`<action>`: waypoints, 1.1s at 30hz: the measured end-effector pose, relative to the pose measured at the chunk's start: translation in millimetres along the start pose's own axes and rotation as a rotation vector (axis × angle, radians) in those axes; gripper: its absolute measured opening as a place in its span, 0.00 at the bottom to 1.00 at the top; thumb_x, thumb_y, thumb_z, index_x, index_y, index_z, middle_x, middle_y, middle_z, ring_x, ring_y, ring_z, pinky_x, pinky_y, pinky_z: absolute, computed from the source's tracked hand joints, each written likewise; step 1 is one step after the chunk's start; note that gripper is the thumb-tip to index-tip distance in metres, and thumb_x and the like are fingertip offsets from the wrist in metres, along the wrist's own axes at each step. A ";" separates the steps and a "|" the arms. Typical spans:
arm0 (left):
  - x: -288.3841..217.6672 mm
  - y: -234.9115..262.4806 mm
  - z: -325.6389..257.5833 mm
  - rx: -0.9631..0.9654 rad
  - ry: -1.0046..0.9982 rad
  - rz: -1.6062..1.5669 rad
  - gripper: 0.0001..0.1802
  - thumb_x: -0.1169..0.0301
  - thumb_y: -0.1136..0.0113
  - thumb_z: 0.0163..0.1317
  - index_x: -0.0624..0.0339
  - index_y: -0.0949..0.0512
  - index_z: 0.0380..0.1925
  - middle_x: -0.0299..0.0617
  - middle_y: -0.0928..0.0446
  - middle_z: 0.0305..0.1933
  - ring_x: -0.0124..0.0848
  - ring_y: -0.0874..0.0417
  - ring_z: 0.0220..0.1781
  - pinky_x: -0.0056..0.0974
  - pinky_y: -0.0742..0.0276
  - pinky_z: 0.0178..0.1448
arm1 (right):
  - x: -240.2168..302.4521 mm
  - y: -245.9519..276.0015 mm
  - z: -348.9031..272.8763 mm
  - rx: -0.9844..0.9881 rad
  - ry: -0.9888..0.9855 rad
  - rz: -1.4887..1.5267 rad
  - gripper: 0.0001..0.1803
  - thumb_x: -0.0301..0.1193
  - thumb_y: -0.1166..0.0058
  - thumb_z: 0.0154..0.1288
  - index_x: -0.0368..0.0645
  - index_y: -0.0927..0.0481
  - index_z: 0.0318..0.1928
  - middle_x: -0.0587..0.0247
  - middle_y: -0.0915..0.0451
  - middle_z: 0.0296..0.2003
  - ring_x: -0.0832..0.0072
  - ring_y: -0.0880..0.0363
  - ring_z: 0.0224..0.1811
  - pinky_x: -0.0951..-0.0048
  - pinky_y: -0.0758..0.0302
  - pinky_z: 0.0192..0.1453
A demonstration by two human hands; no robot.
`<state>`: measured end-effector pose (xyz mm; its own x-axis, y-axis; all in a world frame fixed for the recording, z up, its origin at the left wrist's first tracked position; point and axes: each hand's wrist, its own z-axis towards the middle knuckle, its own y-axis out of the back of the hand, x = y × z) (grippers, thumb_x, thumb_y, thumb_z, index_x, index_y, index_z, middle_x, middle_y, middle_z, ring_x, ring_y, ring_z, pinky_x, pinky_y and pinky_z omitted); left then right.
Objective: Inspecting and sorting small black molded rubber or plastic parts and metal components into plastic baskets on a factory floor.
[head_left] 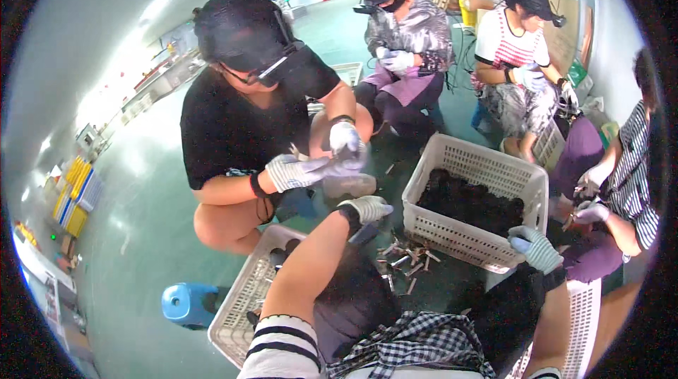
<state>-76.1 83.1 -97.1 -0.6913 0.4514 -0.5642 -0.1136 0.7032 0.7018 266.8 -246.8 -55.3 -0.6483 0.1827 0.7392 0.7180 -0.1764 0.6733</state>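
My left hand (368, 209), in a striped glove with bluish fingertips, is over the floor left of a white slatted crate (452, 232). Its fingers are closed together; a dark shape shows beneath them, but I cannot make out what they hold. Beside the crate's near right corner is my right hand (539, 249), gloved alike, its fingers curled in. Whether it grips the crate or a small thing is hidden. Dark black pieces (470, 202) fill the bottom of the crate. Small metallic and pale pieces (404, 263) lie scattered on the floor between my hands.
Close on my left, a person in black (247, 111) works with gloved hands. More seated people (406, 47) are beyond and to the right. Another white crate (233, 308) stands by my left arm, with a blue stool (187, 305) beside it. A further crate (583, 329) is at my right.
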 end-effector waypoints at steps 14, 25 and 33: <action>12.7 -5.0 18.2 -0.006 0.026 -0.024 0.30 0.48 0.49 0.64 0.64 0.25 0.52 0.51 0.20 0.47 0.43 0.20 0.48 0.45 0.25 0.52 | -5.7 0.5 -6.5 -0.001 -0.099 0.184 0.17 0.30 0.46 0.64 0.36 0.23 0.51 0.59 0.18 0.42 0.71 0.21 0.46 0.71 0.26 0.55; 9.0 -4.2 20.0 0.016 0.051 0.005 0.30 0.46 0.50 0.64 0.63 0.23 0.50 0.49 0.18 0.44 0.42 0.18 0.46 0.45 0.25 0.51 | -7.7 0.2 -6.9 -0.009 -0.119 0.163 0.18 0.30 0.46 0.64 0.36 0.23 0.52 0.59 0.18 0.42 0.71 0.21 0.46 0.71 0.26 0.55; 7.7 -2.0 18.7 0.040 0.046 -0.089 0.29 0.49 0.48 0.64 0.65 0.25 0.51 0.47 0.19 0.42 0.37 0.16 0.37 0.43 0.20 0.42 | -2.4 2.7 -7.3 0.018 -0.145 0.222 0.19 0.32 0.46 0.65 0.36 0.24 0.54 0.58 0.19 0.44 0.72 0.22 0.47 0.71 0.27 0.56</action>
<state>-67.8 95.5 -111.0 -0.7119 0.3614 -0.6022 -0.1477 0.7613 0.6314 268.5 -254.8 -55.2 -0.4321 0.2788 0.8577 0.8438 -0.2108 0.4936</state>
